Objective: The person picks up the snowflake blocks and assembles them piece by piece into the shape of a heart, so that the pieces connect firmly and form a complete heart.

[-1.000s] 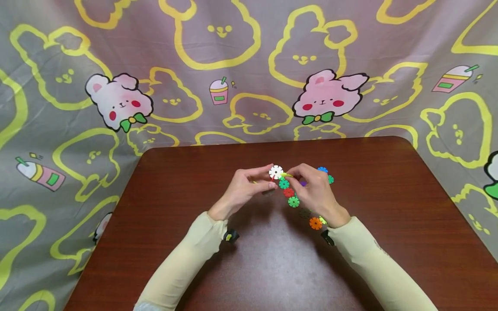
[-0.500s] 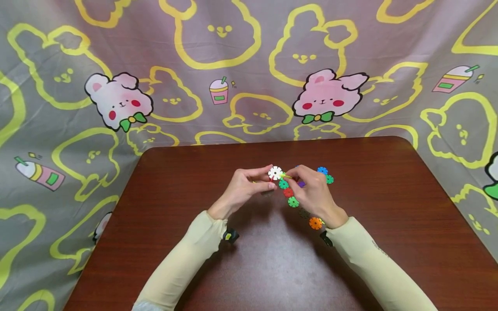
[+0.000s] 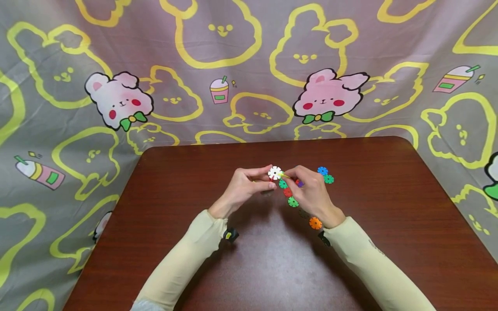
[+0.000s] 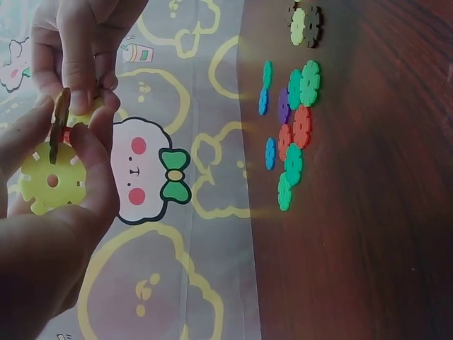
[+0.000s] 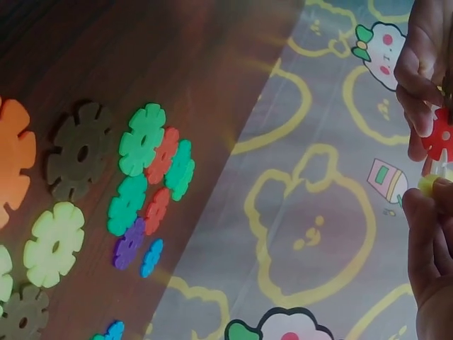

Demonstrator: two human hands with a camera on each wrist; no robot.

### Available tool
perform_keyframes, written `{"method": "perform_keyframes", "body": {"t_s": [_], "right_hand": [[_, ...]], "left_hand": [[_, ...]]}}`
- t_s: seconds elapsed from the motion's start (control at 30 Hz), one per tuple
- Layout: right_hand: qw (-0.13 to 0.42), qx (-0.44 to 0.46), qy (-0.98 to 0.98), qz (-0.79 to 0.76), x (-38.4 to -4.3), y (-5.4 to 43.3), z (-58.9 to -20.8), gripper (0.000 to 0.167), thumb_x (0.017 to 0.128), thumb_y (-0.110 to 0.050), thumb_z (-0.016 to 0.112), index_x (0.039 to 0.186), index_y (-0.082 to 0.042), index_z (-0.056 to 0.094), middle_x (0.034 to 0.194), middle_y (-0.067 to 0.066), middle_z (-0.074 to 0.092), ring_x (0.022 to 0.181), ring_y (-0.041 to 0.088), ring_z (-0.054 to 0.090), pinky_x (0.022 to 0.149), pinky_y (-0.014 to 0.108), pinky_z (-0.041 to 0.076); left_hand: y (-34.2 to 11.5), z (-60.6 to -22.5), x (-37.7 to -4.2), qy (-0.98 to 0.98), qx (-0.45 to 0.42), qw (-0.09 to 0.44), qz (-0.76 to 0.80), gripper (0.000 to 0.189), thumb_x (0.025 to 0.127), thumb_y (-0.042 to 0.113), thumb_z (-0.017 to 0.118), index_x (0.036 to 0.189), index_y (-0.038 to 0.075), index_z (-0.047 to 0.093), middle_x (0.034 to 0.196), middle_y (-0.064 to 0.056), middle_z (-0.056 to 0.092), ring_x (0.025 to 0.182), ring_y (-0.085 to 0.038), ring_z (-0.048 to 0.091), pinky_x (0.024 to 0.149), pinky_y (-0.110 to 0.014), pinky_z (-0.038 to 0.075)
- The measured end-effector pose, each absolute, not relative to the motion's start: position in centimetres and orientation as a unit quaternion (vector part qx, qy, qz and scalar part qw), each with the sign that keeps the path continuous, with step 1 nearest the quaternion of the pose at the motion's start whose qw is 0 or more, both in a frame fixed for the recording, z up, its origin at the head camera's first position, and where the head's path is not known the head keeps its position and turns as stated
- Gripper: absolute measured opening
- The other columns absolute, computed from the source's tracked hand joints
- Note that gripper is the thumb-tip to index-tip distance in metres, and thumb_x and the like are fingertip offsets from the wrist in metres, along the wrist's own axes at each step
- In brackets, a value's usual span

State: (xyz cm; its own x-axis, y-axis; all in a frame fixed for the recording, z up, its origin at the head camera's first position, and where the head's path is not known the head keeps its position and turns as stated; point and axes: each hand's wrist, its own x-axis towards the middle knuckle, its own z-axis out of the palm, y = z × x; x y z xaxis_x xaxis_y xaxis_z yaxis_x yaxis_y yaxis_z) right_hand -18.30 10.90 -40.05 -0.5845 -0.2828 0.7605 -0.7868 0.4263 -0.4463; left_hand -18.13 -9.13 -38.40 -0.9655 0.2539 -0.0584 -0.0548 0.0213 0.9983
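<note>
In the head view my left hand [image 3: 243, 190] holds a small cluster of notched plastic discs over the table. A white disc [image 3: 275, 172] stands face-on at its fingertips. The left wrist view shows a yellow disc [image 4: 53, 180] and a dark disc [image 4: 60, 124] set crosswise between thumb and fingers; a red disc [image 5: 442, 134] appears in the right wrist view. My right hand [image 3: 314, 188] pinches another yellow disc [image 3: 286, 176], its edge right at the white disc's rim. The fingers hide much of both yellow discs and the cluster's joints.
Loose notched discs lie on the brown table [image 3: 175, 207] beneath and right of the hands: orange [image 3: 315, 223], blue [image 3: 322, 171], purple [image 5: 129, 243], and several green, red and dark ones. A patterned cloth [image 3: 249, 86] hangs behind the table.
My right hand has shifted slightly left, with its yellow disc overlapping the white disc a little more. The left hand stays almost still. The right wrist now covers the yellow-green disc beside the orange one.
</note>
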Motion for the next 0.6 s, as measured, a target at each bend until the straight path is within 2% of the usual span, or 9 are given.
{"method": "perform_keyframes", "body": {"t_s": [0.13, 0.47, 0.6], "right_hand": [[0.306, 0.335, -0.791, 0.410, -18.43, 10.90, -40.25, 0.016, 0.073, 0.006, 0.078, 0.084, -0.002, 0.069, 0.076, 0.006, 0.069, 0.062, 0.014, 0.062, 0.058, 0.019, 0.048], [0.274, 0.341, -0.810, 0.389, -18.81, 11.26, -40.35, 0.019, 0.076, -0.001, 0.079, 0.090, -0.004, 0.066, 0.084, 0.006, 0.068, 0.070, 0.012, 0.064, 0.060, 0.031, 0.054], [0.252, 0.349, -0.812, 0.395, -18.86, 11.44, -40.18, 0.021, 0.077, -0.005, 0.080, 0.093, -0.004, 0.066, 0.086, 0.004, 0.068, 0.072, 0.011, 0.064, 0.062, 0.032, 0.055]], "left_hand": [[-9.07, -38.48, -18.13, 0.709, 0.072, 0.108, 0.693, 0.052, 0.076, 0.001, 0.079, 0.126, 0.006, 0.063, 0.097, -0.014, 0.072, 0.074, -0.010, 0.069, 0.064, -0.025, 0.055], [-9.03, -38.43, -18.18, 0.684, 0.085, 0.151, 0.708, 0.049, 0.082, 0.000, 0.073, 0.128, 0.005, 0.058, 0.110, -0.019, 0.067, 0.088, -0.013, 0.067, 0.072, -0.025, 0.055], [-9.14, -38.65, -18.26, 0.670, 0.085, 0.166, 0.718, 0.047, 0.082, -0.001, 0.071, 0.126, 0.004, 0.053, 0.108, -0.022, 0.066, 0.083, -0.014, 0.068, 0.072, -0.027, 0.055]]}}
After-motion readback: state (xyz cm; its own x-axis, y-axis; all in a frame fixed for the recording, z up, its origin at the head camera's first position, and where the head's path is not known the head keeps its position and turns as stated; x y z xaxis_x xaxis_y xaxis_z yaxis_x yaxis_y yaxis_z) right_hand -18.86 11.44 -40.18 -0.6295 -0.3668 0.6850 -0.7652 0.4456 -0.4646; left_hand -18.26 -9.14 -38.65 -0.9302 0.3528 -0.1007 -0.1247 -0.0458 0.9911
